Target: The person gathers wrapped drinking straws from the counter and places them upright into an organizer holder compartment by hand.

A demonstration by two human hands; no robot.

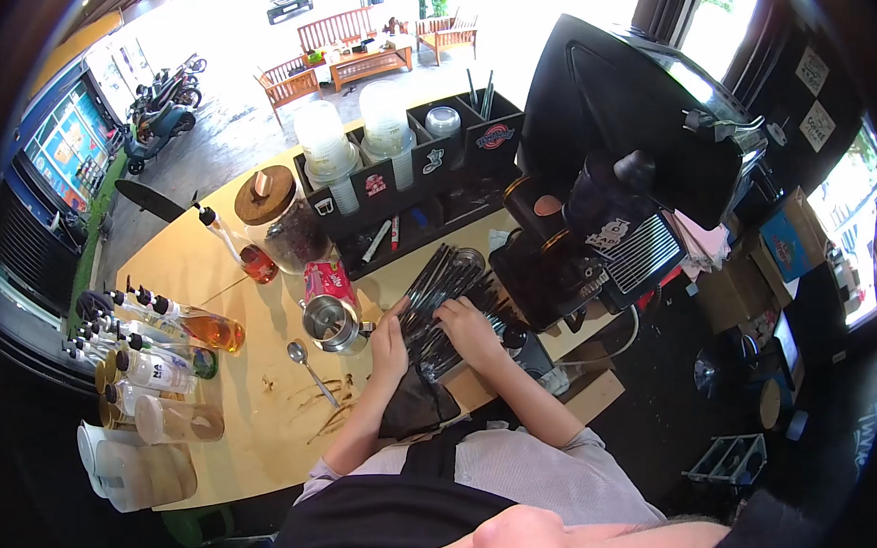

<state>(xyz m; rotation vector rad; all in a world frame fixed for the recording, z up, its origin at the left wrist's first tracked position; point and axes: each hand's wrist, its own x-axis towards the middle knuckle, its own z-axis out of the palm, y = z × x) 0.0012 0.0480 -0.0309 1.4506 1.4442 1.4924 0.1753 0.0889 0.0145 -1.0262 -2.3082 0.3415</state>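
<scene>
A large bundle of thin black straws (446, 291) lies at the middle of the counter. My left hand (391, 341) is against the left side of the bundle, with its fingers together. Over the right part of the straws rests my right hand (465, 329), its fingers curled onto them. Just left of my left hand stands a metal pitcher (331, 324), with a pink packet (329, 282) behind it. A dark cloth (416, 406) lies below the bundle, close to my body.
A spoon (312, 372) lies near brown stains on the wooden counter (241, 426). Syrup bottles (209, 326) and jugs (141, 468) line the left. Behind stand a lidded jar (284, 221) and a black cup organizer (377, 184). A black grinder (591, 211) is at the right.
</scene>
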